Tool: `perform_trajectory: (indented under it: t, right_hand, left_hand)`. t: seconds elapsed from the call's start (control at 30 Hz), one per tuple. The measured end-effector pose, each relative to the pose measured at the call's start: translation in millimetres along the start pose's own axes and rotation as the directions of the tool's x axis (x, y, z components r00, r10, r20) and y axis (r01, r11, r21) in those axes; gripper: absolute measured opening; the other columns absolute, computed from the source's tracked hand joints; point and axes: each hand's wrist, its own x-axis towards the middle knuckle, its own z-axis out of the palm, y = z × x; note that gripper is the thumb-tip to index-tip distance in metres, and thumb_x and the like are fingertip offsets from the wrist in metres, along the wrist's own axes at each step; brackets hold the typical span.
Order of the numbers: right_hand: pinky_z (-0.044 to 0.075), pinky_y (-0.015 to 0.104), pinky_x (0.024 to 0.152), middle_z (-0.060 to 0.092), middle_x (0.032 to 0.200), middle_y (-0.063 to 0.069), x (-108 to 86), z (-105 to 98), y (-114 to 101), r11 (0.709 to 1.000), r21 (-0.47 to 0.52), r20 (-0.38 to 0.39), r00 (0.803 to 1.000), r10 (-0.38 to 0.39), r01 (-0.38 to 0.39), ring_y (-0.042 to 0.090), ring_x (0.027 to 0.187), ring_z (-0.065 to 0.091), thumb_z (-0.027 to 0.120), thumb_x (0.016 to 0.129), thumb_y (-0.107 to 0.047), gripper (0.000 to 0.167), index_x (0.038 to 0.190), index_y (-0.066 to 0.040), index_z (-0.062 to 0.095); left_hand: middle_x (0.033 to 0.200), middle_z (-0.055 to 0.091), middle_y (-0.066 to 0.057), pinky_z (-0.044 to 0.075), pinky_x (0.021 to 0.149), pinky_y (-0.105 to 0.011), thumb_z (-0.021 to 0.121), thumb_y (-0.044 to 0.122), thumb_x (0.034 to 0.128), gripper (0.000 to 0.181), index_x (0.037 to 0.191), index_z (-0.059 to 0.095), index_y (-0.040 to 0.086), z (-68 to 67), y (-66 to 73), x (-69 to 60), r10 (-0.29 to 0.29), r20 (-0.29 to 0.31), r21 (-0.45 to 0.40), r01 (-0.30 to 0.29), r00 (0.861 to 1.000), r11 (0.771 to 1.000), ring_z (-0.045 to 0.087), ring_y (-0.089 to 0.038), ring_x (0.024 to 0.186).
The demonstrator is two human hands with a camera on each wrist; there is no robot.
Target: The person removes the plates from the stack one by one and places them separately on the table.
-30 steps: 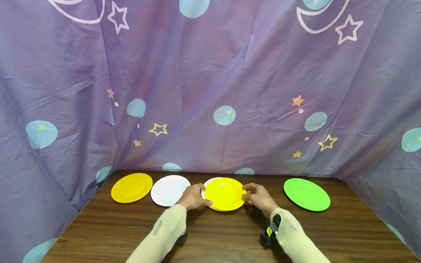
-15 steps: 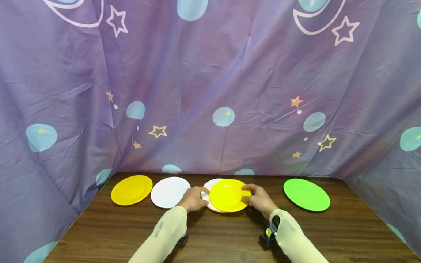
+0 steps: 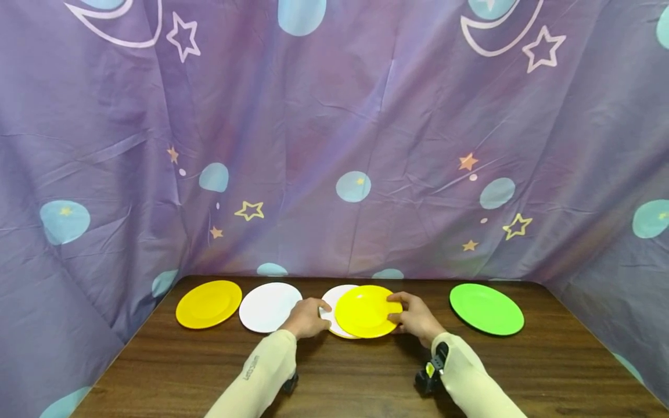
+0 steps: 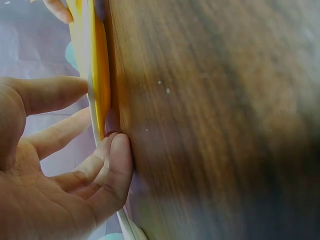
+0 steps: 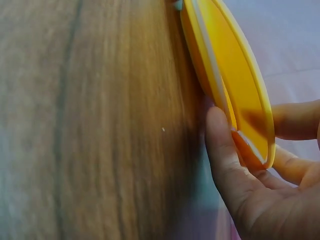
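A bright yellow plate lies over a white plate, shifted to the right so the white left rim shows. My right hand grips the yellow plate by its right edge, with fingers on both sides of the rim. That plate tilts up from the white rim in the right wrist view. At the white plate's left edge, my left hand holds the rim between thumb and fingers. Another yellow plate shows under the white one in the left wrist view; most of it is hidden.
To the left on the brown wooden table lie another white plate and an orange-yellow plate. A green plate lies at the right. Behind the table hangs a purple curtain with stars and moons.
The top yellow plate has slid to the right in my right hand, uncovering more of the white plate under it. My left hand has stayed at the white plate's edge.
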Motion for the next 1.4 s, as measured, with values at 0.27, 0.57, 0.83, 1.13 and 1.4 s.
perform_trajectory:
  t: [0.27, 0.57, 0.83, 1.13, 1.4]
  right_hand:
    - [0.061, 0.032, 0.07, 0.055, 0.13, 0.034, -1.5, -13, 1, 1.0, 0.027, -0.017, 1.0, 0.001, -0.001, 0.017, 0.085, 0.066, 0.06, 0.087, 0.009, 0.05, 0.136, 0.012, 0.048]
    - [0.061, 0.03, 0.076, 0.053, 0.132, 0.036, -7.4, -29, 11, 0.998, 0.067, -0.061, 0.998, 0.007, -0.003, 0.019, 0.093, 0.065, 0.06, 0.087, 0.01, 0.053, 0.138, 0.013, 0.046]
    - [0.059, 0.026, 0.074, 0.055, 0.128, 0.035, -13.6, -42, 12, 0.998, 0.059, -0.094, 0.995, 0.03, -0.024, 0.016, 0.089, 0.064, 0.059, 0.088, 0.01, 0.054, 0.139, 0.015, 0.042]
    - [0.059, 0.024, 0.071, 0.053, 0.126, 0.033, -15.2, -56, 18, 0.994, 0.077, -0.149, 0.985, 0.083, -0.073, 0.013, 0.086, 0.064, 0.057, 0.091, 0.009, 0.054, 0.141, 0.017, 0.038]
    - [0.06, 0.023, 0.072, 0.047, 0.127, 0.034, -13.1, -58, 23, 0.99, 0.115, -0.201, 0.974, 0.104, -0.082, 0.011, 0.085, 0.063, 0.054, 0.092, 0.01, 0.056, 0.143, 0.019, 0.032]
  left_hand:
    - [0.091, 0.075, -0.011, 0.054, 0.088, -0.04, 0.077, 0.014, 0.0759, 0.033, 0.108, 0.075, 0.006, -0.6, -2.1, 1.0, 0.007, -0.004, 0.0, -0.007, 1.0, 1.0, 0.064, -0.025, 0.09]
    - [0.107, 0.076, -0.014, 0.054, 0.093, -0.041, 0.077, 0.015, 0.0752, 0.033, 0.106, 0.075, 0.006, 1.3, -1.3, -0.4, 0.015, -0.01, 0.001, -0.015, 1.0, 1.0, 0.068, -0.031, 0.102]
    - [0.11, 0.075, -0.016, 0.053, 0.095, -0.042, 0.076, 0.013, 0.0755, 0.032, 0.106, 0.075, 0.004, -0.6, 2.3, -1.2, 0.021, -0.015, -0.005, -0.021, 1.0, 1.0, 0.067, -0.034, 0.107]
    - [0.11, 0.075, -0.016, 0.053, 0.096, -0.043, 0.076, 0.013, 0.0758, 0.032, 0.106, 0.075, 0.003, 3.5, 0.8, -2.8, 0.022, -0.011, -0.014, -0.022, 1.0, 1.0, 0.067, -0.034, 0.106]
    - [0.11, 0.075, -0.016, 0.053, 0.096, -0.043, 0.076, 0.014, 0.0753, 0.032, 0.106, 0.075, 0.004, 0.3, 1.6, -3.6, 0.017, -0.015, -0.01, -0.017, 1.0, 1.0, 0.067, -0.036, 0.108]
